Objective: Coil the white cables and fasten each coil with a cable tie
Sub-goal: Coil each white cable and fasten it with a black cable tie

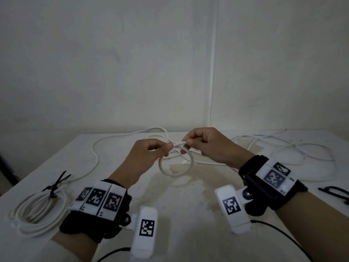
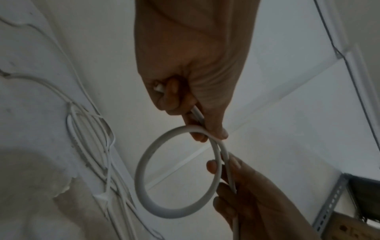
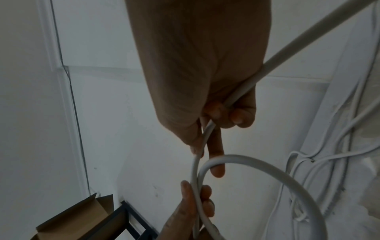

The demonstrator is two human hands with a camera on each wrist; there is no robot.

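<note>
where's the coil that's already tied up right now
In the head view, the tied cable coil lies at the table's near-left corner, just left of the left wrist, black cable ties at its top.

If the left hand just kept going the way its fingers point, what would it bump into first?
Most likely the right hand: the left hand points toward it, both pinching the same white cable loop, fingertips nearly meeting. Depth is hard to judge, so it might slip just past.

Head view downward; wrist views close, sharing cable loop (image 2: 176,172).
</note>
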